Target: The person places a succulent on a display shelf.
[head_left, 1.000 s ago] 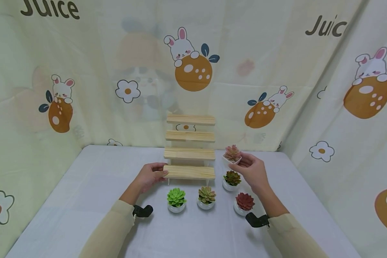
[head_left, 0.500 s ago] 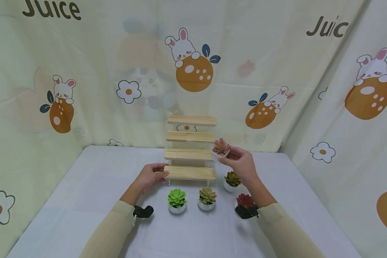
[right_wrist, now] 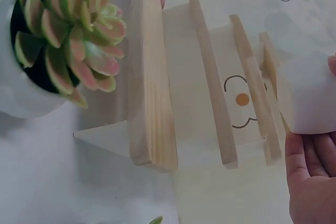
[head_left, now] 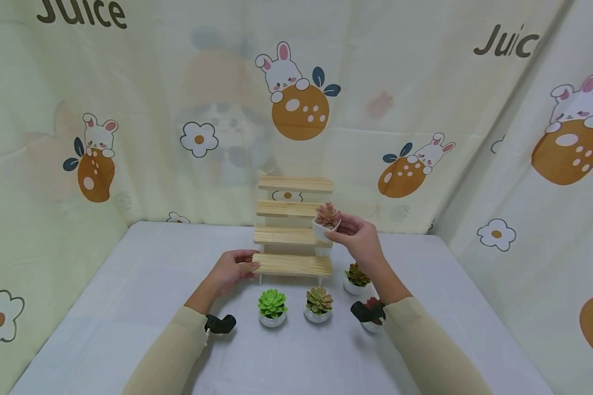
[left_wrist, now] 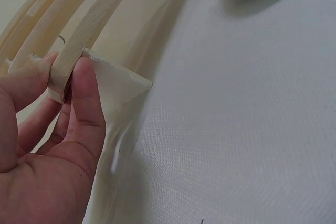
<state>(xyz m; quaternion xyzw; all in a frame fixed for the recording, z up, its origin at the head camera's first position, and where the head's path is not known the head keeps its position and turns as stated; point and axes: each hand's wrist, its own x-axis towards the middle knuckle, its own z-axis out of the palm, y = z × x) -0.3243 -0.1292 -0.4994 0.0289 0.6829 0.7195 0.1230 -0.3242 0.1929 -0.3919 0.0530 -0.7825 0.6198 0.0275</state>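
Nearest, I've the left hand (head_left: pixel 231 272) pinching the pale wooden four-tier shelf (head_left: pixel 294 265) at its front board's nine o'clock end; farther off, at two o'clock from there, the right hand (head_left: pixel 359 238) pinches the dusty-pink succulent in a white angular pot (head_left: pixel 327 220), aloft in front of the shelf. Rosette's toward twelve o'clock, long axis near upright. I'd judge it light, stiff-walled, maybe slick: grip the walls, spare the leaves.

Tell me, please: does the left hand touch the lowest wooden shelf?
Touching: the left wrist view shows the left hand pinching the lowest wooden shelf at one end.
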